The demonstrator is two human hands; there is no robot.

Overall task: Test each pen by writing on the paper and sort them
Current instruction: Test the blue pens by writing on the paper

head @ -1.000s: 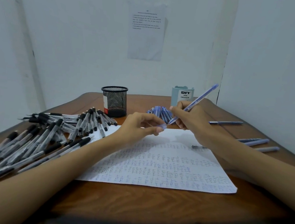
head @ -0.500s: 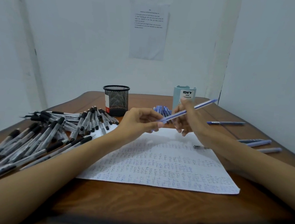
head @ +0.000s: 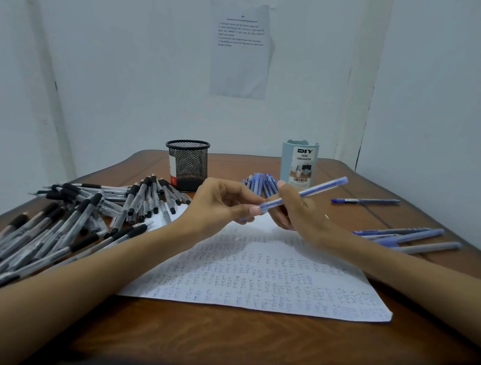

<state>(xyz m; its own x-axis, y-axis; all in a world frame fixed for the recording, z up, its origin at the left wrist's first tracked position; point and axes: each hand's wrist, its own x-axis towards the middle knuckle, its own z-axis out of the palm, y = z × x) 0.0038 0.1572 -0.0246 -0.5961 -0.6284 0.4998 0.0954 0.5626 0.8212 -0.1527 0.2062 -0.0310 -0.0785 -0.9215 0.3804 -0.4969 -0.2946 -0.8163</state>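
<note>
Pinching slim translucent blue pen (head: 320, 188), left hand (head: 220, 204) and right hand (head: 297, 213) fingers curled on it, above scribbled paper (head: 254, 279) on glossy wooden table (head: 219, 340), white walls (head: 128, 56) behind.

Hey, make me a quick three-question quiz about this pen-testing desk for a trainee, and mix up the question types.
1. True or false: the left hand and the right hand both hold the same blue pen above the paper.
2. Where does the black mesh cup stand? A) left of the pale blue organizer; B) on the paper; C) lying on its side.
3. Fill in: the heap of pens on the left side of the table has ___ grips.
Key: 1 true; 2 A; 3 black.
</note>
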